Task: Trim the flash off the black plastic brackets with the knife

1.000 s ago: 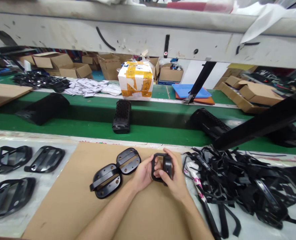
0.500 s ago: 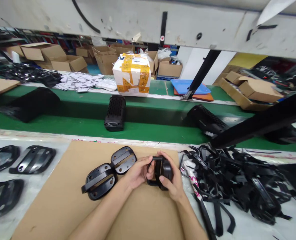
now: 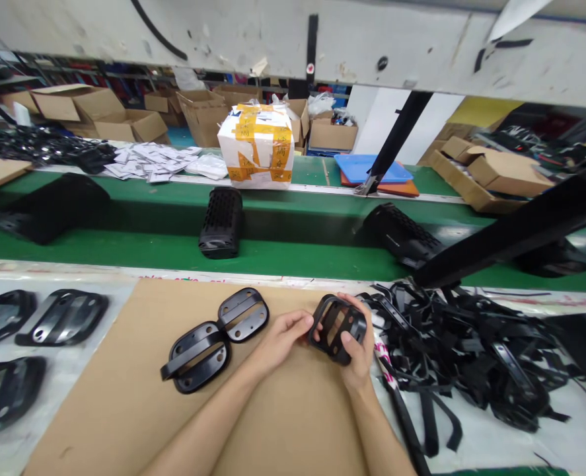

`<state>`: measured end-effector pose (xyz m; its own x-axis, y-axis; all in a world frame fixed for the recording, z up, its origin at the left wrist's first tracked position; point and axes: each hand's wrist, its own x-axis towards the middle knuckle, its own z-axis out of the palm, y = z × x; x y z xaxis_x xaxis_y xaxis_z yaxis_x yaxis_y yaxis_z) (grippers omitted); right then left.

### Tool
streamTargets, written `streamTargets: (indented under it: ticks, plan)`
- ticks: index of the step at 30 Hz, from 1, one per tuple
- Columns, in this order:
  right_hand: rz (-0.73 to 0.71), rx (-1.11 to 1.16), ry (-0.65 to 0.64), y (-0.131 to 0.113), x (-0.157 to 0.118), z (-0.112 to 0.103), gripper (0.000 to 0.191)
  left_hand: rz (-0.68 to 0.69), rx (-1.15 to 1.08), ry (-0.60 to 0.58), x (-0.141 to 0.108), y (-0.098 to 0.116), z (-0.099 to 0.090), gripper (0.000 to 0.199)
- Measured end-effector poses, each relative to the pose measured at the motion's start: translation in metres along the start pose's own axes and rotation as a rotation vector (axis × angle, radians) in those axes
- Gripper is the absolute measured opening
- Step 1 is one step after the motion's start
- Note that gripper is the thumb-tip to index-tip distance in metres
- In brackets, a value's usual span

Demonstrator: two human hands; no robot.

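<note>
Over the cardboard sheet [image 3: 283,423], the right hand [image 3: 359,357] gripped the black frame [image 3: 351,322], thumb across its face, seemingly for support; the left hand [image 3: 277,344] pinched the opposite edge, perhaps to steady it.

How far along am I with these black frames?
Two black pieces lie on the cardboard, bands across them; they look done, though I can't confirm. Your right hand holds another frame, the left hand at its edge. At least three frames on your left look left to do, with a tangle of black strips on your right.
</note>
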<state>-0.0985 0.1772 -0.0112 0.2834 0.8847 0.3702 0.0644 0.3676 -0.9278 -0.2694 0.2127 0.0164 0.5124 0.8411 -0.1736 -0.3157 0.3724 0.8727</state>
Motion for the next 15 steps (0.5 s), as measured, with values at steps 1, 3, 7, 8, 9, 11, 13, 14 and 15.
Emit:
streamTargets:
  ticks: [1, 3, 7, 8, 9, 11, 13, 14, 15]
  plan:
    - [0.013, -0.012, 0.002, 0.002, -0.001, 0.000, 0.065, -0.022, -0.030, -0.019, 0.000, 0.001, 0.000, 0.051]
    - [0.034, -0.048, -0.020, 0.004, -0.002, 0.000, 0.069, -0.110, -0.143, -0.057, -0.002, 0.003, 0.000, 0.049]
    - [0.042, -0.092, -0.014, 0.006, -0.002, -0.002, 0.075, -0.288, -0.295, -0.065, -0.004, 0.001, 0.004, 0.047]
    - [0.046, -0.087, -0.004, 0.006, -0.001, -0.003, 0.076, -0.312, -0.321, -0.051, -0.004, -0.001, 0.006, 0.048]
    - [0.050, -0.081, 0.007, 0.005, 0.000, -0.003, 0.077, -0.325, -0.337, -0.032, -0.004, -0.004, 0.008, 0.050]
    - [0.054, -0.069, 0.025, 0.005, 0.000, -0.003, 0.078, -0.315, -0.348, 0.006, -0.003, -0.009, 0.012, 0.053]
    - [0.065, -0.023, 0.047, 0.006, 0.000, 0.000, 0.079, -0.271, -0.350, 0.011, -0.003, -0.011, 0.014, 0.054]
    - [0.078, 0.024, 0.063, 0.006, 0.000, 0.002, 0.079, -0.240, -0.351, 0.004, -0.002, -0.010, 0.013, 0.054]
    - [0.093, 0.078, 0.081, 0.006, 0.001, 0.004, 0.079, -0.211, -0.351, -0.009, -0.001, -0.009, 0.011, 0.054]
